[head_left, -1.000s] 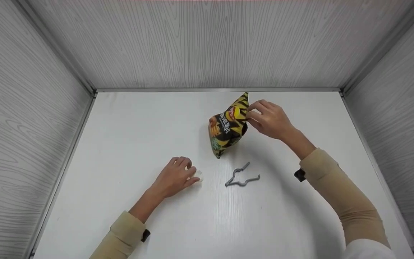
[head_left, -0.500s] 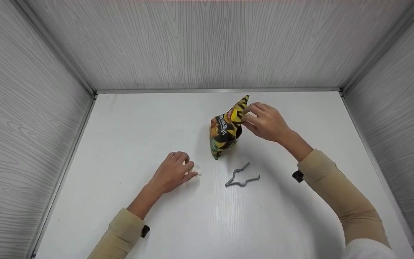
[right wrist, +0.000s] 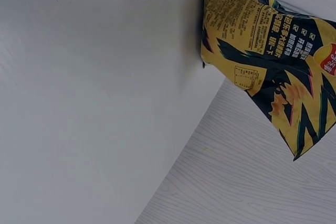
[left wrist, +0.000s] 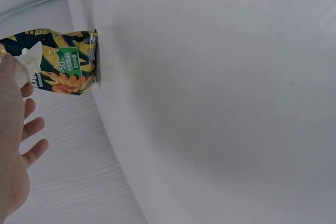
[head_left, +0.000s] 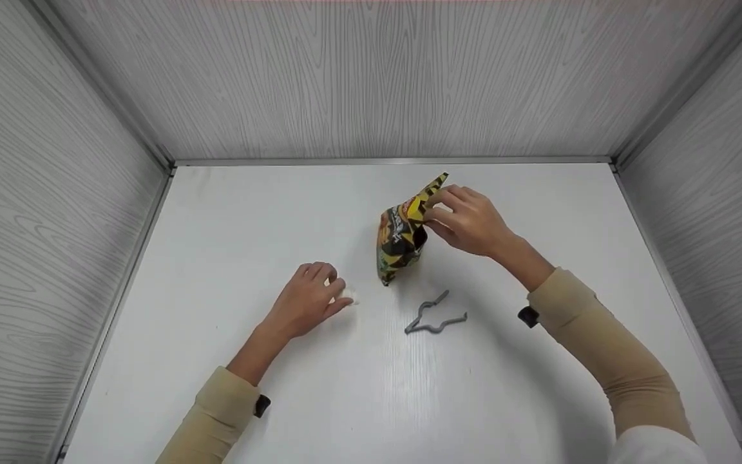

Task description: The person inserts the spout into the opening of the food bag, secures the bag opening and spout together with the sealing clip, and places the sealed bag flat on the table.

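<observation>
In the head view my right hand pinches the upper edge of a black-and-yellow chip bag. The bag stands upright on the table, its top leaning to the right; the right wrist view shows its printed back, but no fingers. Lower left, my left hand holds a crumpled white piece, like tissue, between thumb and forefinger. The left wrist view shows its other fingers loosely bent. A thin grey V-shaped clip lies spread on the table in front of the bag, touched by neither hand.
The white tabletop is bounded by grey wood-grain panels: a back wall, a left wall and a right wall. A metal strip runs along the table's back edge.
My right hand has moved left and slightly down, tilting the bag's top and turning the bag. My left hand has shifted slightly up and left with the white piece. The clip has stayed put.
</observation>
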### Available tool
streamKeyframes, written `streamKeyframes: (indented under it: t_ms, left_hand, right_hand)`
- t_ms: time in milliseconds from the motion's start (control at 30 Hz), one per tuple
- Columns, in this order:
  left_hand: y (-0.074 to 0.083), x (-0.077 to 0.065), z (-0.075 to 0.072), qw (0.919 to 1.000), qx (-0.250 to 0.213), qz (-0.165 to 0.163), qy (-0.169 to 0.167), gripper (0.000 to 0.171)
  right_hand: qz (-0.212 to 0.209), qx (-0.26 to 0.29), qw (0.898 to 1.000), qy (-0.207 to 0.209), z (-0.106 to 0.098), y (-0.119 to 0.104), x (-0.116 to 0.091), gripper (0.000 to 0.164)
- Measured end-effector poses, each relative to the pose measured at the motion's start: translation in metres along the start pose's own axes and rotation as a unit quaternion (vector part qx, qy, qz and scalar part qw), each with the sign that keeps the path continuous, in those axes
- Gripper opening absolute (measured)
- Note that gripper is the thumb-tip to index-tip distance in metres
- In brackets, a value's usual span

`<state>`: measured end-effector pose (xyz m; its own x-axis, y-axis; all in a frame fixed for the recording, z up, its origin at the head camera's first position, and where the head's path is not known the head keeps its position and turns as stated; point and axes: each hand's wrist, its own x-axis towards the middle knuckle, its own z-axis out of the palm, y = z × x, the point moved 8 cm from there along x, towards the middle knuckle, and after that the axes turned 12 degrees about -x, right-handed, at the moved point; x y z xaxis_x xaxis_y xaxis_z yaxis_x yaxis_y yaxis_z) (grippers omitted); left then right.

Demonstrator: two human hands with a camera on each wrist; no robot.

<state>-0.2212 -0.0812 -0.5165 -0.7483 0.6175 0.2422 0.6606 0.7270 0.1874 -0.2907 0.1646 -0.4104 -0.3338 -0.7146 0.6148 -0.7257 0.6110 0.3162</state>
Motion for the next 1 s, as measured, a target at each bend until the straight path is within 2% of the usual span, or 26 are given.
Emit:
streamKeyframes:
  t_ms: [400, 1000]
  left_hand:
    - [0.001, 0.003, -0.008, 0.9993, 0.013, 0.018, 0.03, 0.031]
    - [-0.01, 0.007, -0.021, 0.9984, 0.004, -0.005, 0.056, 0.031]
  right_hand:
    - [-0.002, 0.01, 1.0, 0.016, 0.0, -0.008, 0.006, 0.012]
    - [-0.01, 0.03, 0.998, 0.055, -0.001, -0.021, 0.019, 0.01]
